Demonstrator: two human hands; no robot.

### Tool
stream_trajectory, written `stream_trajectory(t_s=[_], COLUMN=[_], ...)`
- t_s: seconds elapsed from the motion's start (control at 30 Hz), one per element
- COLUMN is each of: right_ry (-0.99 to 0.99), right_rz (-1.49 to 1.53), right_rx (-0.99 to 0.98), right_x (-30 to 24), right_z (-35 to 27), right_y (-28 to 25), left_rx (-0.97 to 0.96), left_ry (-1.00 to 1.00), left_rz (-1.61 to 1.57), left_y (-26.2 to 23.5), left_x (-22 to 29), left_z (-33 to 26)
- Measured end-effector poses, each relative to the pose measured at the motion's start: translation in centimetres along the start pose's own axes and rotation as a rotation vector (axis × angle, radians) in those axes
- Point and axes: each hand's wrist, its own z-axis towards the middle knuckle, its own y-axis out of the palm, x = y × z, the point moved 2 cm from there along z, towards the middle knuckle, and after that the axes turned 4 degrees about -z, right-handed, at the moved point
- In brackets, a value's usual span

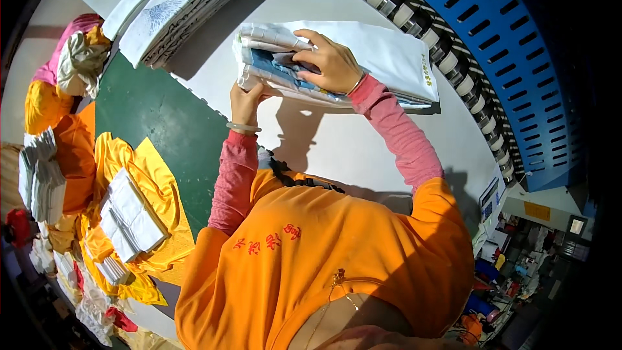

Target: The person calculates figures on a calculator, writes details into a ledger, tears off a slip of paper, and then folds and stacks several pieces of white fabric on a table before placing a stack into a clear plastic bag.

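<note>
A long stack of folded white cloth (389,48) lies on the white table in front of me, with blue patterned layers (264,65) showing at its left end. My left hand (245,104) pinches the near left corner of this folded cloth, its fingertips partly hidden by the folds. Over the top of the stack, my right hand (332,65) bends its fingers into the layers and grips them. Small yellow printing runs along the cloth's right end.
Tall folded white stacks (175,16) stand at the far left. Beyond the cloth curve a row of rollers (447,61) and a slotted blue panel (499,32). A green surface (155,123) lies left, beside yellow cloth (162,168) bearing a white folded bundle (133,214).
</note>
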Motion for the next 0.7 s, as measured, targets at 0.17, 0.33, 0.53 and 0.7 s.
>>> stream_trajectory(t_s=[0.17,0.33,0.53,0.7], right_ry=[-0.048,-0.089,-0.014,-0.106], right_rz=[-0.162,-0.065,-0.071,-0.038], right_rx=[0.042,0.085,0.062,0.084], right_x=[0.6,0.0,0.3,-0.3], right_z=[-0.1,-0.2,-0.6,-0.7], right_y=[0.8,0.3,0.8,0.6], left_rx=[-0.014,0.002,-0.002,0.042], left_ry=[0.009,0.001,0.022,0.042], left_rz=[0.003,-0.055,-0.017,0.027], left_y=[0.0,0.7,0.2,0.9], left_x=[0.0,0.6,0.1,0.6], left_z=[0.1,0.0,0.3,0.3])
